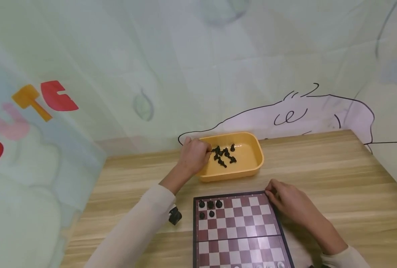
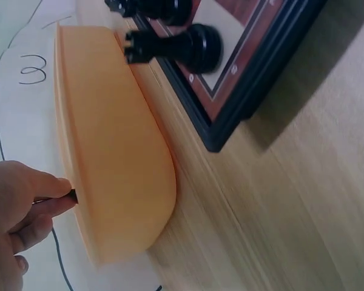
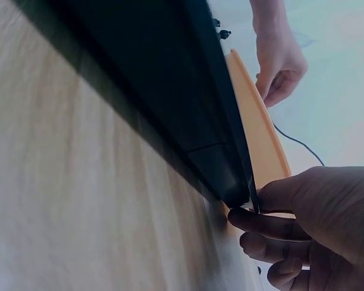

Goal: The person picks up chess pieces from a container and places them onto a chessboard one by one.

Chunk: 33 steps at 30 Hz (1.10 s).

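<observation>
My left hand pinches black piece near far edge of bench; right hand pinches board, tug could topple chessmen.

The tray looks like smooth moulded plastic, its yellow-orange inside catching small glossy highlights while the outer wall reads softer, nearer satin. The black chess pieces seem to be plastic too; the near rook is smooth, with a dull sheen. The chessboard has smooth squares under a pale glare, and its black frame looks like plastic — even and faintly shiny. The tabletop shows streaky wood grain, smooth and low in gloss. The backdrop resembles printed cloth — matt, lightly creased. The sleeve is matt, pale cloth.
</observation>
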Each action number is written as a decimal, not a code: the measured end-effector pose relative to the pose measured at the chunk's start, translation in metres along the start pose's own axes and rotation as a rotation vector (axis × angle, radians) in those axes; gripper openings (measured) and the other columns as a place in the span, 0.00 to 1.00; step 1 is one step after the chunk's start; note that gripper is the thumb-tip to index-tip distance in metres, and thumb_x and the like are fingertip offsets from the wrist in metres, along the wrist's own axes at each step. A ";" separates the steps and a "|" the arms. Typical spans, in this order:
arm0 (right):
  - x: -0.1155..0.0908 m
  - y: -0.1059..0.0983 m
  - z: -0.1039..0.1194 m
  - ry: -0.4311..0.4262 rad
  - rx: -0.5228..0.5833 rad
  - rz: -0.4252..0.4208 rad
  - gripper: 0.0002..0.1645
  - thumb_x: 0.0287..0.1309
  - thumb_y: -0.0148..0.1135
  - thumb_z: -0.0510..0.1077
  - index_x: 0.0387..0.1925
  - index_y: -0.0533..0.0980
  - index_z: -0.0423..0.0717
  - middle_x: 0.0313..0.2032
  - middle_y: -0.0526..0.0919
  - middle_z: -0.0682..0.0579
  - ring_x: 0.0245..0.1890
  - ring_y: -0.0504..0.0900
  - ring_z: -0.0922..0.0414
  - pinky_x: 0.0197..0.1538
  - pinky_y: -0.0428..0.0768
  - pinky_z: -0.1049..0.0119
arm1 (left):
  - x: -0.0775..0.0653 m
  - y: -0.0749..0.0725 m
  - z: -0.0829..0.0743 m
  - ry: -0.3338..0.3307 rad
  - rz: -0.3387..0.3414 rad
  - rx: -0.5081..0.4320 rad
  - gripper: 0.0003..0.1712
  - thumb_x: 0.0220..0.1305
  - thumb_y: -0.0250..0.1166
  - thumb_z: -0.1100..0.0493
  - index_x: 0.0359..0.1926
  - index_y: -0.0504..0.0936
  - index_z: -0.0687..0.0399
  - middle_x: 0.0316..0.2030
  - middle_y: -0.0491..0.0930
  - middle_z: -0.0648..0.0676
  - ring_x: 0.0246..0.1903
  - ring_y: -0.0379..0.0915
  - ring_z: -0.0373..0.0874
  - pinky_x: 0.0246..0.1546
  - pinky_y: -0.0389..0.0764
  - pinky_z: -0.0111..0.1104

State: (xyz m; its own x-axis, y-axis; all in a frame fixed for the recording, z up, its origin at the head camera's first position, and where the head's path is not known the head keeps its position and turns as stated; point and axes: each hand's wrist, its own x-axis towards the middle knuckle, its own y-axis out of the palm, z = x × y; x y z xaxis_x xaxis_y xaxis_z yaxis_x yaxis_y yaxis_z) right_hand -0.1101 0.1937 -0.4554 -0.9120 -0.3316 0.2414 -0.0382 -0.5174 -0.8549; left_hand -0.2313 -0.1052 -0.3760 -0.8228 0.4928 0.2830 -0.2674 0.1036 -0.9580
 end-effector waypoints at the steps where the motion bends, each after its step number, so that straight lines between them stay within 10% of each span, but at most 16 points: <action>1: 0.001 0.000 0.000 0.001 0.002 0.002 0.04 0.60 0.60 0.45 0.34 0.72 0.57 0.27 0.75 0.66 0.27 0.73 0.68 0.30 0.75 0.66 | -0.001 -0.001 -0.001 0.002 -0.006 -0.002 0.07 0.61 0.62 0.57 0.28 0.85 0.43 0.26 0.81 0.42 0.25 0.65 0.38 0.30 0.56 0.36; 33: 0.000 0.000 -0.002 0.002 -0.007 -0.001 0.04 0.60 0.60 0.46 0.35 0.72 0.57 0.27 0.76 0.66 0.27 0.74 0.68 0.30 0.76 0.66 | -0.050 -0.023 -0.019 0.071 -0.153 -0.194 0.05 0.56 0.68 0.50 0.30 0.85 0.43 0.27 0.82 0.37 0.23 0.62 0.33 0.33 0.58 0.35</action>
State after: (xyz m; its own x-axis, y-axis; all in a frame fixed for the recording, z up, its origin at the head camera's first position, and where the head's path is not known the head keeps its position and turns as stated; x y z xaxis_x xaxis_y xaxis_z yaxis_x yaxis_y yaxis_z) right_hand -0.1110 0.1953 -0.4562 -0.9130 -0.3292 0.2410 -0.0419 -0.5119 -0.8580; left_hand -0.1742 -0.1161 -0.3686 -0.7411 0.5174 0.4278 -0.2790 0.3422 -0.8972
